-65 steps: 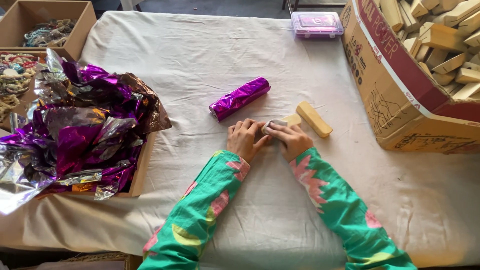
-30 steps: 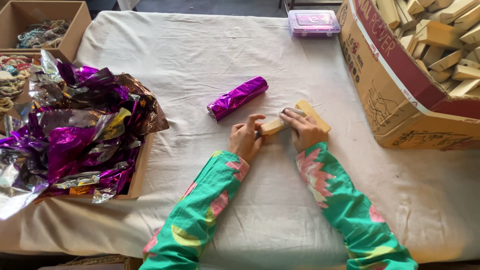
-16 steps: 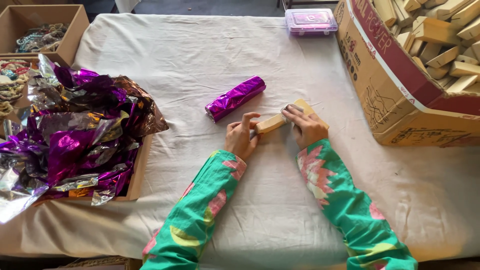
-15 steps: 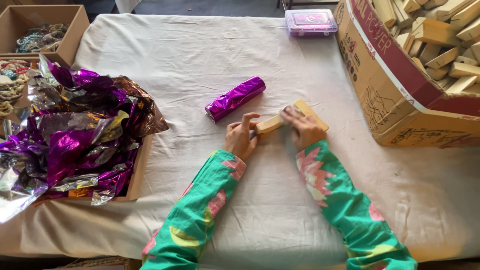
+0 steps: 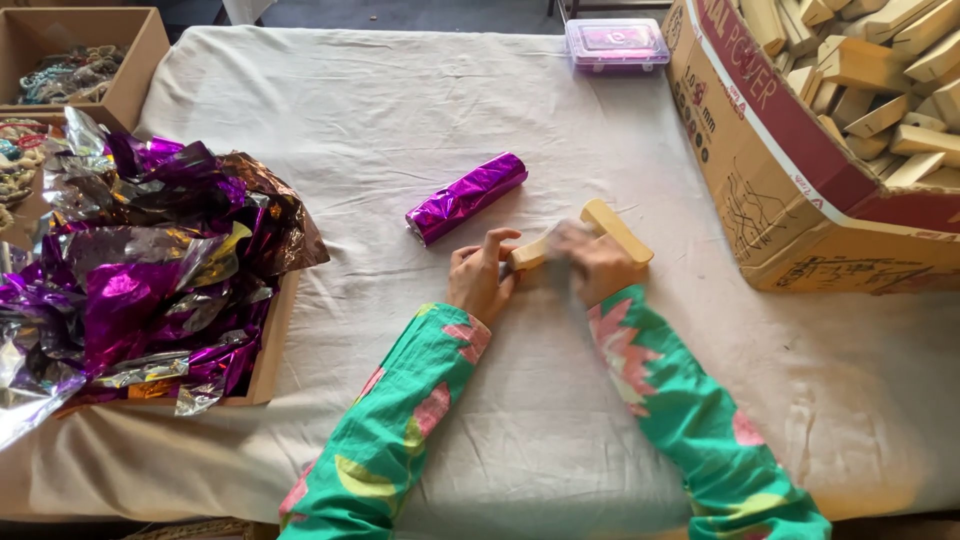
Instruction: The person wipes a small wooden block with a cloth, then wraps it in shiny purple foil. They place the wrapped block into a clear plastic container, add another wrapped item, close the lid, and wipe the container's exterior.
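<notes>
Fingers of left hand [image 5: 480, 282] curled loosely around end of small wooden block [image 5: 528, 254], mid-frame. Right hand [image 5: 592, 262] (blurred, grip unclear) touching same block, beside longer wooden block [image 5: 620, 229]. Foil-wrapped purple roll [image 5: 466, 198] just upper left; foil sheets [image 5: 150, 260] far left.

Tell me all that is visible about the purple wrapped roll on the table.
The purple wrapped roll is a short cylinder covered in shiny, crinkled magenta foil, its ends folded shut. It lies on its side on the white tablecloth, slanting from lower left to upper right. No hand touches it; the left hand is just below it, holding a wooden block. What is inside the foil cannot be seen.
</notes>
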